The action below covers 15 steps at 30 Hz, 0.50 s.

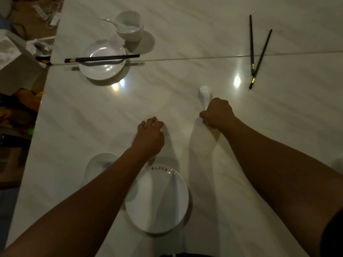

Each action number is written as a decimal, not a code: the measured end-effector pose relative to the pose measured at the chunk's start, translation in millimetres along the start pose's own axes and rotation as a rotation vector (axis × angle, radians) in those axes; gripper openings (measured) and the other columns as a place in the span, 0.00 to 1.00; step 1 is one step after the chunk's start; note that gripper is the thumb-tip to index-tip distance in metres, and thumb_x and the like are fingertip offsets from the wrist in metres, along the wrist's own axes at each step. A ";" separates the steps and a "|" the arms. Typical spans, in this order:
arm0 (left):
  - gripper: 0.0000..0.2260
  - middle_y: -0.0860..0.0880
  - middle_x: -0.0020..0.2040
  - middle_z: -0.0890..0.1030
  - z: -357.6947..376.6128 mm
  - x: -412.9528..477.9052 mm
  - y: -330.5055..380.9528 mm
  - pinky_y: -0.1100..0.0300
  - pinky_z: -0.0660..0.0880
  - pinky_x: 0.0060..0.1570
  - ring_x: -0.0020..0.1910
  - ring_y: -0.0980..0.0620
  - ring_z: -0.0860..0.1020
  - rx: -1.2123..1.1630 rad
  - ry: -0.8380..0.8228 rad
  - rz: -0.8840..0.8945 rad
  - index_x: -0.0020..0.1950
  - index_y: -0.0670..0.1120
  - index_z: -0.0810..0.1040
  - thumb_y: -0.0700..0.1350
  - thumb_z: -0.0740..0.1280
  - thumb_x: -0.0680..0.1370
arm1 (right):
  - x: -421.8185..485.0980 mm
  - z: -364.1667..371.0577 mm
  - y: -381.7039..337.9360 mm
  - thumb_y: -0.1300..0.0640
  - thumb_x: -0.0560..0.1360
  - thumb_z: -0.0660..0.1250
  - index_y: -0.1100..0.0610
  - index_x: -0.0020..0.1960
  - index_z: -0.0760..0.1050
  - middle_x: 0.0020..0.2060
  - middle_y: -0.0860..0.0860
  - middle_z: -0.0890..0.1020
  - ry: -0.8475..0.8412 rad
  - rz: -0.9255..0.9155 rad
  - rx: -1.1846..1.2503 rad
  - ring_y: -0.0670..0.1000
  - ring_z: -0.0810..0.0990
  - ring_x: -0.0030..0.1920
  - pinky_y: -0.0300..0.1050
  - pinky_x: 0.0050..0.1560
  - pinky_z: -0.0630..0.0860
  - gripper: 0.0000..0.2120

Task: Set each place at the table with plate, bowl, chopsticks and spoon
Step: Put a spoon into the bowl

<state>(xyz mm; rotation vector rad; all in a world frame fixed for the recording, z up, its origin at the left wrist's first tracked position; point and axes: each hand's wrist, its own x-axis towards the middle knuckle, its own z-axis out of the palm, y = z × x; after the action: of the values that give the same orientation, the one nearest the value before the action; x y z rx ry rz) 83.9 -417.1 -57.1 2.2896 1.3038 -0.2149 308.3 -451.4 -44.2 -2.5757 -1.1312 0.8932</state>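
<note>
Nearest plate (157, 201) lies bare; right hand (217, 113) grips spoon (204, 93), bowl-end pointing away; left hand (149, 136) curled, empty.

- The right hand (217, 113) grips a white spoon (204, 94) by its handle, bowl end pointing far, low over the white table (185, 80).
- The left hand (149, 137) hovers curled and holding nothing, just beyond the near plate (157, 201).
- A near bowl (98, 164) sits left of that plate, partly hidden by the forearm.
- Far left: a far plate (104, 61) with paired chopsticks (102, 58) across it, and a far bowl (130, 26) holding a second spoon (115, 24).
- Far right, loose chopsticks (257, 56) lie crossed.
</note>
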 end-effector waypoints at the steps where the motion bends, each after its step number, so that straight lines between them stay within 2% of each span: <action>1: 0.18 0.40 0.73 0.64 -1.3 -2.2 -0.4 0.51 0.55 0.72 0.72 0.42 0.62 -0.041 -0.022 -0.014 0.70 0.42 0.67 0.42 0.56 0.80 | -5.3 0.4 1.1 0.55 0.70 0.70 0.60 0.46 0.72 0.39 0.55 0.75 -0.005 0.004 -0.005 0.55 0.75 0.38 0.44 0.38 0.69 0.11; 4: 0.17 0.41 0.69 0.69 -7.7 -20.9 2.1 0.51 0.63 0.68 0.67 0.41 0.68 -0.189 -0.022 -0.023 0.69 0.45 0.70 0.43 0.59 0.80 | -24.3 4.6 7.8 0.57 0.71 0.67 0.63 0.45 0.72 0.34 0.55 0.77 -0.023 0.079 0.112 0.55 0.78 0.34 0.46 0.35 0.74 0.09; 6: 0.16 0.43 0.67 0.70 -12.9 -42.3 3.2 0.52 0.64 0.67 0.66 0.42 0.69 -0.216 0.025 0.015 0.67 0.46 0.71 0.43 0.59 0.80 | -44.0 10.2 12.8 0.61 0.71 0.65 0.67 0.45 0.73 0.32 0.59 0.79 -0.113 0.187 0.417 0.59 0.81 0.31 0.53 0.36 0.82 0.08; 7: 0.15 0.43 0.67 0.71 -15.2 -54.5 2.3 0.53 0.64 0.66 0.66 0.43 0.69 -0.219 0.059 0.029 0.67 0.46 0.72 0.43 0.59 0.80 | -57.2 13.2 13.9 0.62 0.72 0.64 0.67 0.45 0.74 0.33 0.61 0.80 -0.147 0.220 0.561 0.59 0.82 0.32 0.55 0.37 0.82 0.07; 10: 0.13 0.46 0.64 0.73 -24.8 -98.9 -4.1 0.56 0.66 0.62 0.63 0.45 0.70 -0.232 0.185 0.044 0.64 0.47 0.74 0.44 0.60 0.79 | -107.8 24.3 11.9 0.63 0.77 0.60 0.67 0.48 0.74 0.40 0.62 0.80 -0.202 0.215 0.761 0.54 0.82 0.33 0.44 0.29 0.80 0.07; 12: 0.12 0.47 0.61 0.74 -26.3 -129.3 -13.4 0.57 0.67 0.59 0.59 0.47 0.72 -0.256 0.238 0.061 0.62 0.47 0.75 0.43 0.62 0.78 | -145.9 32.1 8.5 0.61 0.79 0.58 0.65 0.52 0.72 0.41 0.61 0.80 -0.250 0.205 0.841 0.54 0.82 0.32 0.43 0.29 0.79 0.08; 15: 0.11 0.48 0.55 0.75 -20.3 -170.1 -33.0 0.57 0.70 0.55 0.53 0.49 0.74 -0.296 0.261 0.062 0.59 0.47 0.77 0.43 0.64 0.77 | -193.8 48.2 5.0 0.58 0.80 0.57 0.62 0.52 0.71 0.42 0.60 0.80 -0.317 0.201 0.877 0.56 0.82 0.31 0.46 0.32 0.79 0.07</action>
<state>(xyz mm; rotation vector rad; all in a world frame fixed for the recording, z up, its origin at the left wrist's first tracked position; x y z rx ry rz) -36.2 -523.1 11.9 2.1481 1.2869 0.2900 180.4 -597.5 2.7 -1.8598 -0.3664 1.4680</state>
